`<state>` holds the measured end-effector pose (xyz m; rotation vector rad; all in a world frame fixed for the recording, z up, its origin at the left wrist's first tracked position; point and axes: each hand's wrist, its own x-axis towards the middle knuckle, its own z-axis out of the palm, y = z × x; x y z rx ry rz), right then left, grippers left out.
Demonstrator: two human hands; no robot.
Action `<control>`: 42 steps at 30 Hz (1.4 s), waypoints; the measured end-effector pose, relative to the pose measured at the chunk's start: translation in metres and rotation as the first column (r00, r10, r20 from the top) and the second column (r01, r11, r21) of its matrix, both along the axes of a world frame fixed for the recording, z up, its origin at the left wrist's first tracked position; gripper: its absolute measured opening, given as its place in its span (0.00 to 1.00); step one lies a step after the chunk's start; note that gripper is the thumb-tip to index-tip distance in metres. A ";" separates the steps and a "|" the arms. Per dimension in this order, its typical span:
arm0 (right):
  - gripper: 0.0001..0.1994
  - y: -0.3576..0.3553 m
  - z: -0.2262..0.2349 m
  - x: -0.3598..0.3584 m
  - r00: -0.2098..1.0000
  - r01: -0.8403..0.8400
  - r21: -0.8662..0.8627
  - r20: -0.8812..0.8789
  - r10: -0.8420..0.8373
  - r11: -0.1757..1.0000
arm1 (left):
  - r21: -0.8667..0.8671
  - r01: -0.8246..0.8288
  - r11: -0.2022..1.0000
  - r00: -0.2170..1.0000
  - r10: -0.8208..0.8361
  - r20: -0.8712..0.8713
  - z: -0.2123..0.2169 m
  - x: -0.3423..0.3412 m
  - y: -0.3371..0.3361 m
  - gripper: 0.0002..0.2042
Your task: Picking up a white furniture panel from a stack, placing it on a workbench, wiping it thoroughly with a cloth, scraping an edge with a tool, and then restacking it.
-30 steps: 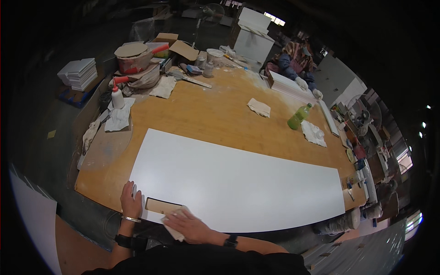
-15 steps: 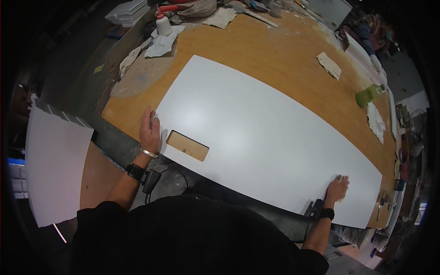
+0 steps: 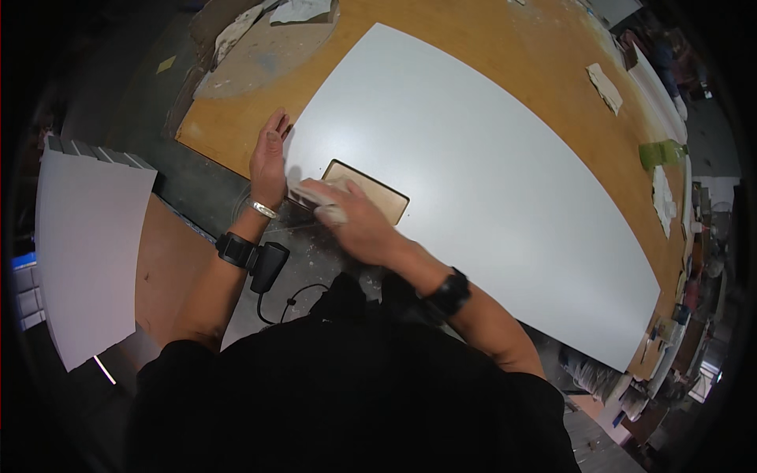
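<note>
A large white panel (image 3: 473, 173) lies flat, with a rectangular cutout (image 3: 378, 189) near its left end; brown surface shows through the opening. Against the panel's left edge rests my left hand (image 3: 270, 162), fingers stretched out and together, thumb apart. My right hand (image 3: 359, 221) has reached across to the panel's near left corner, beside the cutout. Its fingers close on a pale folded pad (image 3: 319, 193), which looks like cloth or sanding paper and is slightly blurred. The pad presses at the near edge close to my left wrist.
Beneath the panel is a brown worktable (image 3: 213, 130). A stack of white boards (image 3: 98, 236) stands at the left. Toward the right lie a torn paper piece (image 3: 605, 88), a green bottle (image 3: 653, 154) and white paper (image 3: 662, 201). A cable hangs from the device on my left wrist.
My right hand has swept from the panel's right end to its left near corner, carrying the pad. My left hand stays at the left edge. The view has tilted nearer the panel.
</note>
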<state>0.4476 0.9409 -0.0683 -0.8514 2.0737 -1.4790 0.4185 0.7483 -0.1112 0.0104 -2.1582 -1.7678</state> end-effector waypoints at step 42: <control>0.26 0.258 -0.047 -0.005 0.534 0.815 0.325 -0.743 -0.403 0.481 | -0.383 -0.165 0.909 0.944 0.258 0.205 0.032 0.039 0.066 0.25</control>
